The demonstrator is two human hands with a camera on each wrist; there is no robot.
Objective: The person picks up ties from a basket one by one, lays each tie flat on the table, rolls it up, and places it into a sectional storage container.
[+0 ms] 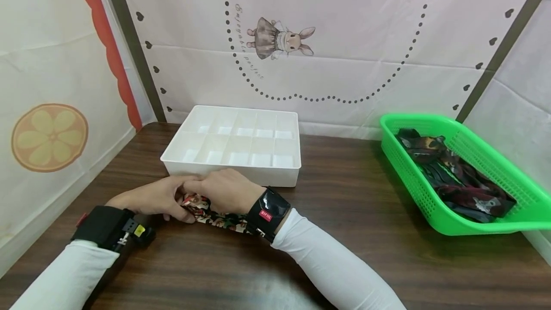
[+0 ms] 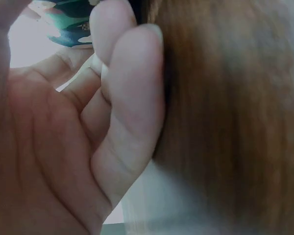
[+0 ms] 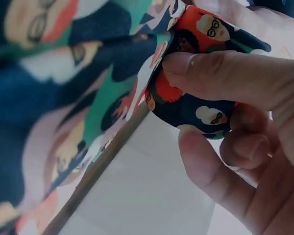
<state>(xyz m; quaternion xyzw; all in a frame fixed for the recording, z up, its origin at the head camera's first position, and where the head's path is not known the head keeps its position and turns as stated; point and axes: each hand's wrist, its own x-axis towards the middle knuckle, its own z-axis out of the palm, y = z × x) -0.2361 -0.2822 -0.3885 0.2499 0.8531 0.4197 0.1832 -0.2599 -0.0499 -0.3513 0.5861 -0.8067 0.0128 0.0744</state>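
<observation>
On the worktop (image 1: pixel 344 214), both hands pinch one patterned sock (image 1: pixel 211 214); the white divider box (image 1: pixel 234 169) looks empty, the green basket (image 1: pixel 426 204) still full.

Bright and even in the head view, with a pale sheen on the table (image 1: pixel 280 291) just near the right hand (image 1: pixel 225 190) and soft shadows under both sleeves; straight lines bowed at the edges. Washed out and very soft in the left wrist view. Sharp at the fingers (image 3: pixel 220 73) in the right wrist view, blurred on the patterned cloth (image 3: pixel 63 98) beside them.
</observation>
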